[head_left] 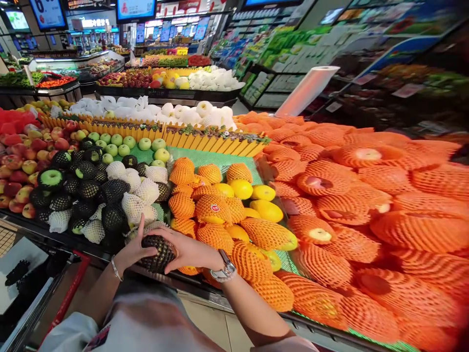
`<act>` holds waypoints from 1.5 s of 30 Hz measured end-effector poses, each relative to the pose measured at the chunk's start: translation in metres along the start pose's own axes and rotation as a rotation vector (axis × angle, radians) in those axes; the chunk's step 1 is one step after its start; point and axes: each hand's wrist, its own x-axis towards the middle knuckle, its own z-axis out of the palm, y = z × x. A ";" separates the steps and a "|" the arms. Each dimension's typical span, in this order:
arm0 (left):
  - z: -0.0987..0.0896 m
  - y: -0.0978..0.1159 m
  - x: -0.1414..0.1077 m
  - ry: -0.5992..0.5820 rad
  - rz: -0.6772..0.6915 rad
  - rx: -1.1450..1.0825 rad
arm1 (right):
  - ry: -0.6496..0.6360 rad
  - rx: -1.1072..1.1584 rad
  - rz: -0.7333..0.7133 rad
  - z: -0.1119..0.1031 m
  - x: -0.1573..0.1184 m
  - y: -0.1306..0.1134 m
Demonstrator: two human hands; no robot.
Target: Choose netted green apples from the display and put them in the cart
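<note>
Both of my hands are around a round fruit in a black foam net (158, 255) at the near edge of the display. My left hand (135, 248) presses on its left side, with the thumb across the front and the index finger pointing up. My right hand (190, 248) curves over its top and right side. The net hides most of the fruit's skin. Just beyond lie green apples in black foam nets (90, 190) and fruit in white foam nets (137, 205). Orange-netted yellow mangoes (214, 210) sit to the right of my hands.
Large fruits in orange-red foam nets (337, 210) fill the right side. Red apples (27, 161) lie at the left, bare green apples (117, 142) behind. A yellow fence divider (216, 142) crosses the display. A plastic bag roll (311, 88) stands behind; a red cart bar (69, 293) is lower left.
</note>
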 end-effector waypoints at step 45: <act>-0.098 -0.005 -0.165 1.141 0.194 0.844 | 0.646 0.093 0.032 0.075 0.030 -0.004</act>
